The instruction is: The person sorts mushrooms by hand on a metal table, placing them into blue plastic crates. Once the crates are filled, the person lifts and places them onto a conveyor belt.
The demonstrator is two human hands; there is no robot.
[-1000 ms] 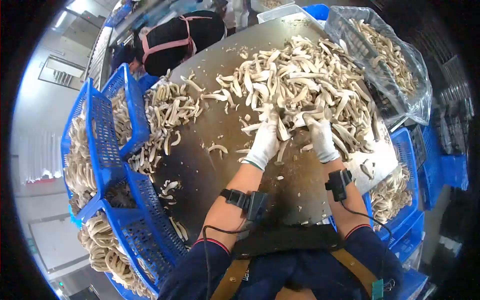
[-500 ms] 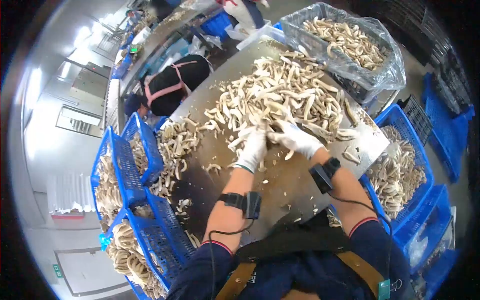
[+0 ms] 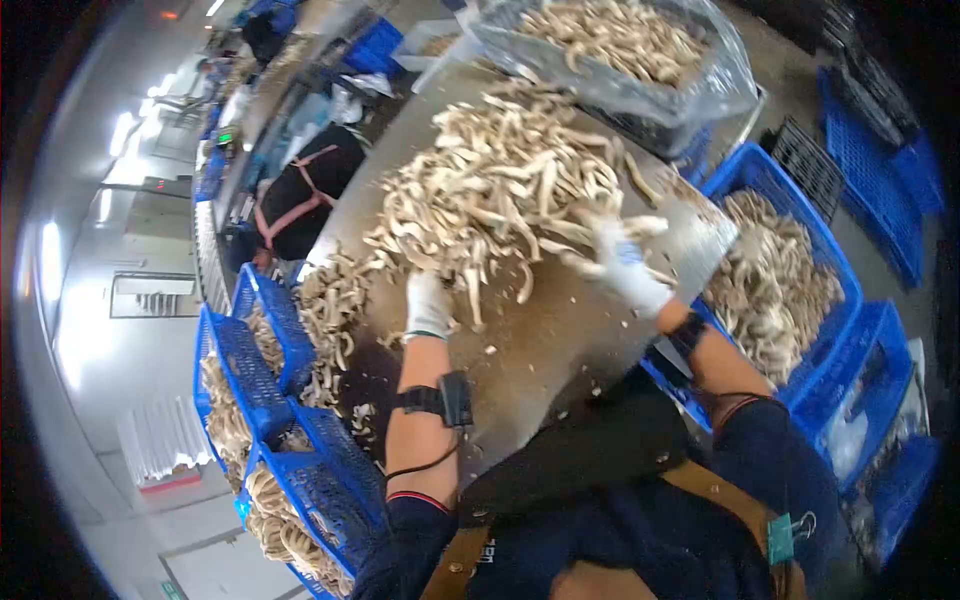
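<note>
A heap of long, pale mushrooms (image 3: 500,170) covers the far part of the metal table (image 3: 520,370). My left hand (image 3: 428,303), in a white glove, is at the heap's near left edge; its fingers are hidden among the mushrooms. On the right, my gloved right hand (image 3: 628,265) is slightly blurred and closed around a few mushrooms, whose ends stick out on both sides of the glove. Small scraps and crumbs lie on the metal between my arms. More mushrooms (image 3: 330,310) are strewn along the table's left side.
A plastic-lined crate (image 3: 620,75) of mushrooms stands beyond the heap. Blue baskets of mushrooms flank the table, one on the right (image 3: 775,290) and several on the left (image 3: 250,380). Past the left edge, a person in dark clothing with pink straps (image 3: 310,190) bends down.
My hands were close together at the heap's near edge and are now apart, left hand to the left, right hand to the right with mushrooms. The view has turned and shifted.
</note>
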